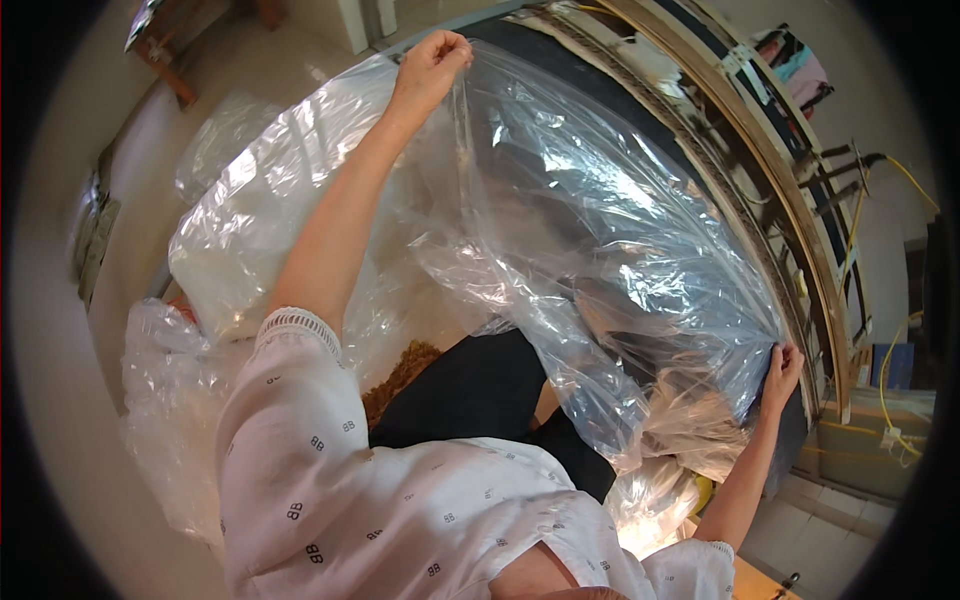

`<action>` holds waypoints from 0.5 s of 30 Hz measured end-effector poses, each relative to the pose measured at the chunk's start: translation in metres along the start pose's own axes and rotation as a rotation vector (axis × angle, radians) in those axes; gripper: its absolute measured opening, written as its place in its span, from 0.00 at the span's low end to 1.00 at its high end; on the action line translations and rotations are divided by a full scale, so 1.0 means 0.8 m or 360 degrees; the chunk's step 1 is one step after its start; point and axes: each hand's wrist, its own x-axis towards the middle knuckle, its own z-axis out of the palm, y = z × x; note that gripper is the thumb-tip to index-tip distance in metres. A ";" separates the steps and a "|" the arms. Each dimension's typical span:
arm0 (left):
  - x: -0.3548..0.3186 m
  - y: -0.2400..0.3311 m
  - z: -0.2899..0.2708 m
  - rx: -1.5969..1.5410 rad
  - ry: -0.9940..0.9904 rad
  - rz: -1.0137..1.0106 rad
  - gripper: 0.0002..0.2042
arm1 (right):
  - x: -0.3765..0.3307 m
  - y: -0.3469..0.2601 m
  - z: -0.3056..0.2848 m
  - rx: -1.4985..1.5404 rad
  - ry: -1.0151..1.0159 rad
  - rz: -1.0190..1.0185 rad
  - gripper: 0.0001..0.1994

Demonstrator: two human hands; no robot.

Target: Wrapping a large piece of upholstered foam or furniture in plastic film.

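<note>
Plastic sheet (590, 190), clear, crinkled and glinting, sags from a dark surface (560, 48) toward a black-clad lap (460, 385); the left hand (430, 72) pinches its far edge tight, the right hand (782, 380) its right side; glare and folds keep me from seeing where it ends

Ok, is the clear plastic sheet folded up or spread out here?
Spread out, though wrinkled: the clear plastic sheet stretches between the left hand and the right hand, both pinching its far edge.
</note>
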 end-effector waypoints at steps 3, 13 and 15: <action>0.008 0.016 0.038 -0.0121 0.0003 -0.0293 0.06 | 0.005 0.003 -0.019 0.0135 0.0395 -0.0017 0.08; 0.036 0.003 0.245 0.0367 0.0087 0.0109 0.10 | -0.020 0.146 -0.042 0.0053 0.0705 0.0450 0.14; 0.046 -0.005 0.261 0.0479 0.0201 0.0263 0.09 | -0.013 0.137 -0.043 0.0019 0.0704 0.0483 0.14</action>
